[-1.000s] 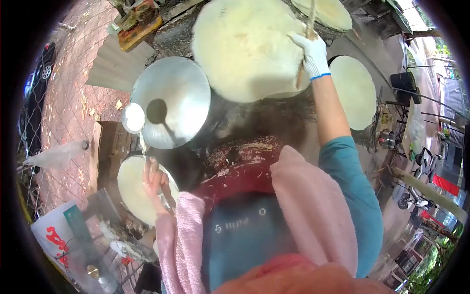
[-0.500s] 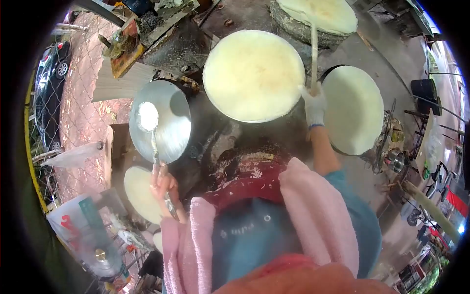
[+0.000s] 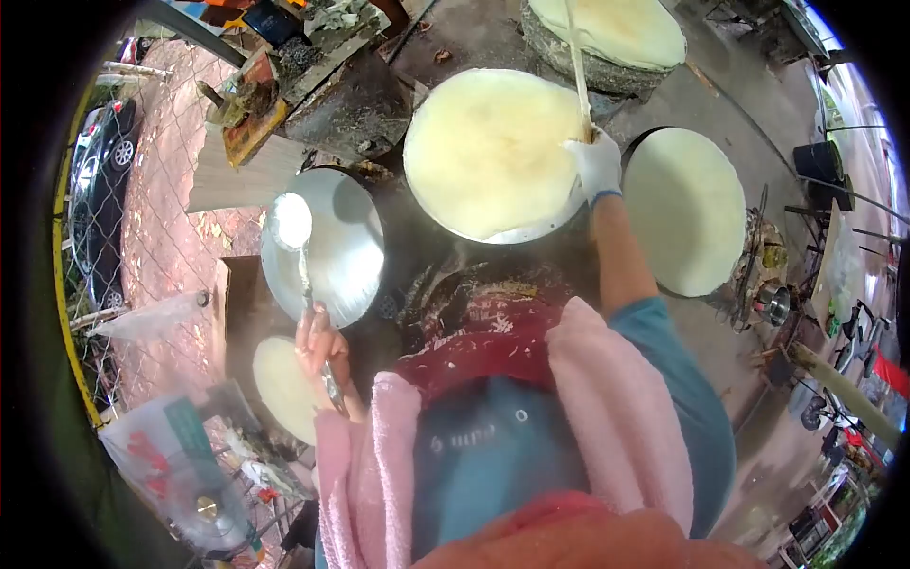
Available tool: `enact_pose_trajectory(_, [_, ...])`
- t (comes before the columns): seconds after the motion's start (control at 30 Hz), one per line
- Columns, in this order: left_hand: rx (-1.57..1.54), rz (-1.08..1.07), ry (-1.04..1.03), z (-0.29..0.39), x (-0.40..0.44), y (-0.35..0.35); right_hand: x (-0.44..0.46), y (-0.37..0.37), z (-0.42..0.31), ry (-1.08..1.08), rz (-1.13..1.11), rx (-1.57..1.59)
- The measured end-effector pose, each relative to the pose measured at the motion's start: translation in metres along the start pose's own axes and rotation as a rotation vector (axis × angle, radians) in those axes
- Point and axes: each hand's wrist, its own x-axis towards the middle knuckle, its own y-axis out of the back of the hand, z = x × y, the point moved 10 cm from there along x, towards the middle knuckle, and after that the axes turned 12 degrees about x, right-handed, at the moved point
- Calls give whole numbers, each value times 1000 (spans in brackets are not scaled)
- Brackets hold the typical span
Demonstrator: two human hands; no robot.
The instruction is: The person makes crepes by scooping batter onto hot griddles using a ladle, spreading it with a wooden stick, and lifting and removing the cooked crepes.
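Feed shows both hands occupied. Left hand [image 3: 325, 353] is bare, fingers closed around the handle of a ladle [image 3: 290, 222]. Ladle bowl holds something white and sits over the left part of a shiny silver pan [image 3: 346, 242]; can't tell if it touches the metal.

Right hand [image 3: 597, 163] wears a white glove with a blue cuff and is clenched on the near end of a long stick [image 3: 576, 71]. That hand is at the right edge of the middle pan [image 3: 526, 233]. The stick points away from me, toward the far round base [image 3: 611, 80].

Middle pan carries a pale round sheet [image 3: 493, 152], faintly browned near its center. Bare metal shows along the near rim. The far base has another sheet [image 3: 607, 28] on top, also lightly browned. Right of the gloved hand, a third sheet [image 3: 687, 213] lies in a dark-rimmed pan [image 3: 641, 140]. A fourth pale round [image 3: 282, 384] is at lower left, partly hidden behind my bare hand.

Small metal bowl [image 3: 773, 303] is off to the right, just beside some clutter. Cardboard [image 3: 242, 303] is near the silver pan on the left. Beyond that: wire fence [image 3: 171, 223], dark car [image 3: 106, 190] behind it.
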Motion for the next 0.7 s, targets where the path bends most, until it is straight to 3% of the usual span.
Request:
enact_pose_trajectory(0.13, [-19,4,5,10,2,17,-31,-23,-91,111,-36,-93])
enact_pose_trajectory(0.23, [-71,7,18,15,4,32,-27,-41,-108,185,-49,-186])
enact_pose_trajectory(0.33, [36,98,-18,20,2,52,-32,-50,-166,360,-103,-133])
enact_pose_trajectory(0.37, [109,260,-32,22,-1,63,-21,-54,-190,425,-169,-109])
enact_pose_trajectory(0.43, [134,280,-23,22,-1,68,-11,-38,-234,249,-160,-205])
enact_pose_trajectory(0.5, [99,263,1,18,0,74,52,-19,-251,242,-243,44])
enact_pose_trajectory(0.57, [36,213,27,11,3,87,66,1,-312,212,-249,-119])
enact_pose_trajectory(0.63, [28,198,15,3,-2,89,104,15,-391,505,-186,-768])
enact_pose_trajectory(0.7, [67,307,-39,-6,-17,90,53,3,-457,753,-55,-940])
